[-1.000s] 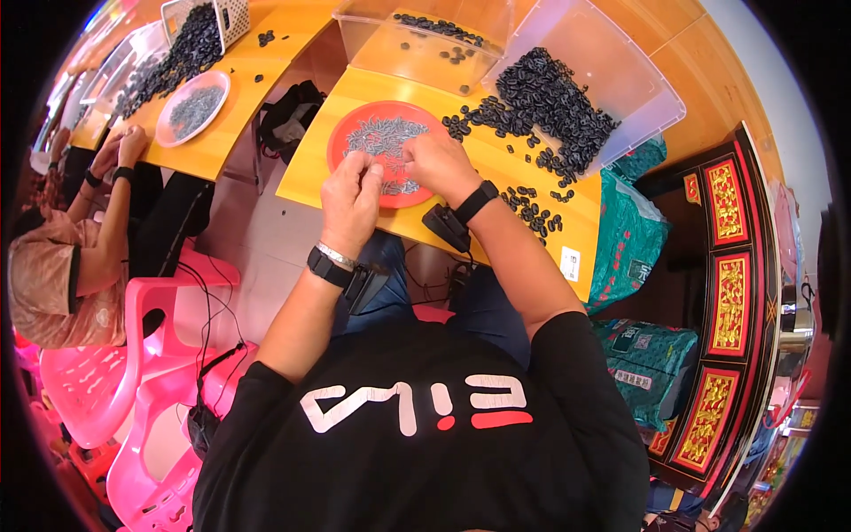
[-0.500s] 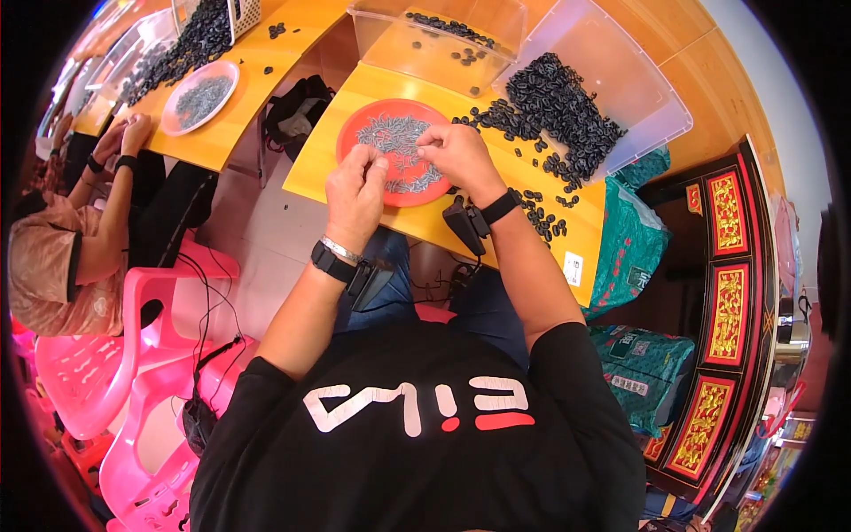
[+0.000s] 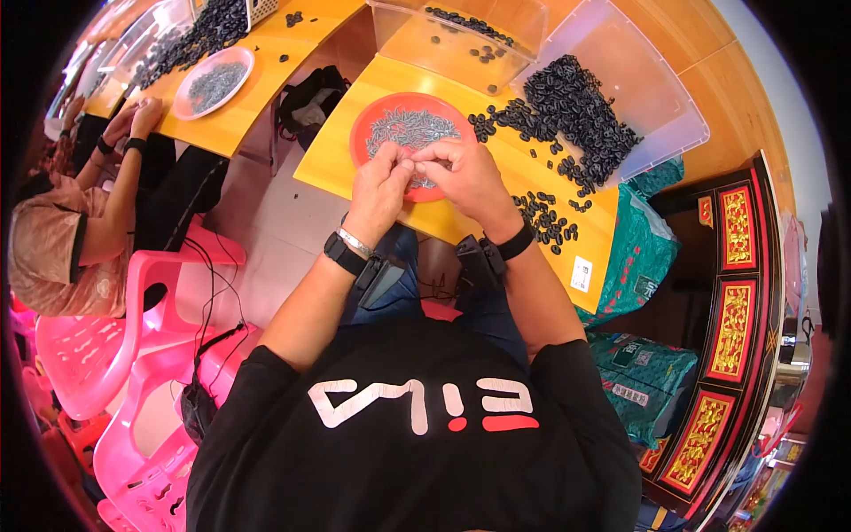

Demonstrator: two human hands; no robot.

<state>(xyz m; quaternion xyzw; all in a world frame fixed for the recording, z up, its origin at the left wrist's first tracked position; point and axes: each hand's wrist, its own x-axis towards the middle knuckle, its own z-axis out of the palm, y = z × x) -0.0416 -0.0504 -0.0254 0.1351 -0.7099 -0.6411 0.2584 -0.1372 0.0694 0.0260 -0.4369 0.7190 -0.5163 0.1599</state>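
A red round tray (image 3: 372, 133) is set on the yellow counter (image 3: 330, 173) and is filled with small grey metal pieces (image 3: 403, 127). Beyond it a clear plastic bin (image 3: 523, 22) is seen with a few black parts inside, and a second clear bin (image 3: 660, 106) is tipped on its side – black parts (image 3: 576, 106) are spilled from it across the counter. The left hand (image 3: 379, 188) and right hand (image 3: 465, 177) are held together over the tray's near edge, fingers pinched closed; what is gripped between them cannot be made out. On a neighbouring yellow counter (image 3: 222, 120) a white plate (image 3: 188, 105) of grey pieces is placed – another person's hands (image 3: 133, 115) are rested beside it. Pink plastic chairs (image 3: 115, 355) are stacked at the left.
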